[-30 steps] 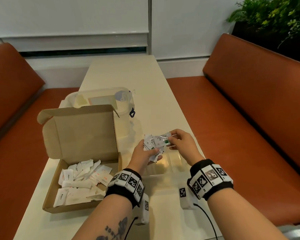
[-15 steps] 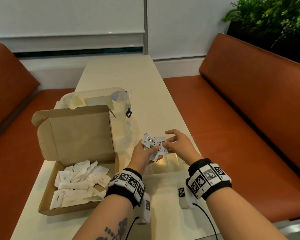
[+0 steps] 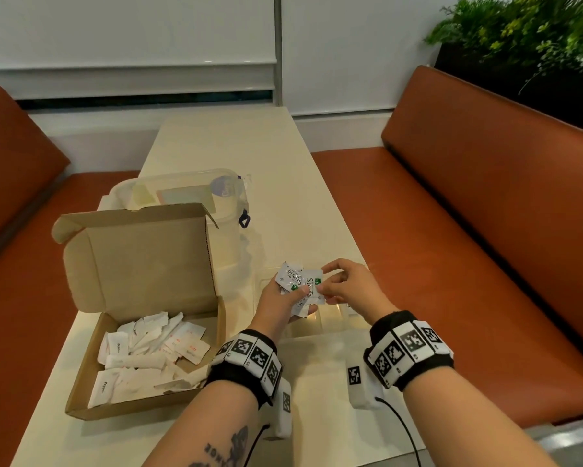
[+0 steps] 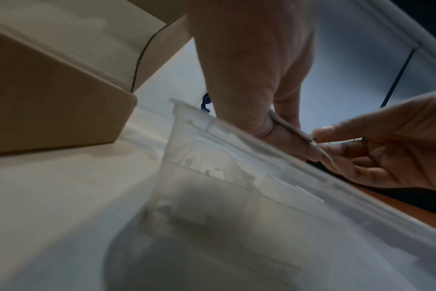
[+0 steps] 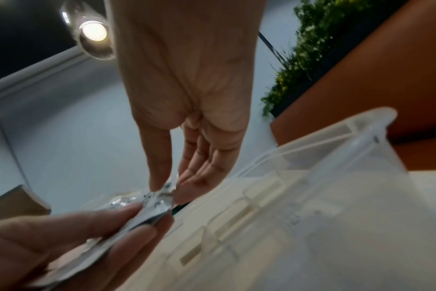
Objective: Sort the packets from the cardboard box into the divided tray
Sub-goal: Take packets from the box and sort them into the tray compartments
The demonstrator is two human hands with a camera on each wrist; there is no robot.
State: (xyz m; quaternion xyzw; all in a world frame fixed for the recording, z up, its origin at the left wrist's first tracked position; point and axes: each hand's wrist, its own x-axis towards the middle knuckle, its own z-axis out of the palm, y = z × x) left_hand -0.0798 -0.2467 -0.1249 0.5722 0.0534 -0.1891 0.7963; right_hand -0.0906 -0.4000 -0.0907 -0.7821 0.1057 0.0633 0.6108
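Tabletop: both hands pinch packets [image 3: 300, 284], hiding clear divided tray [image 3: 333, 318].

A long cream table [image 3: 236, 156] runs away toward a pale wall [image 3: 344, 45], which is split by a thin vertical seam. A white roller blind [image 3: 125, 32] hangs to the left of that seam, with a dark strip of window [image 3: 142, 97] showing under its hem. Rust-orange padded benches flank the table, one on the right [image 3: 485, 203] and one on the left [image 3: 17, 156]. Green plants [image 3: 532, 32] (in a dark planter) stand behind the right bench. A round ceiling lamp [image 5: 93, 31] glows overhead.
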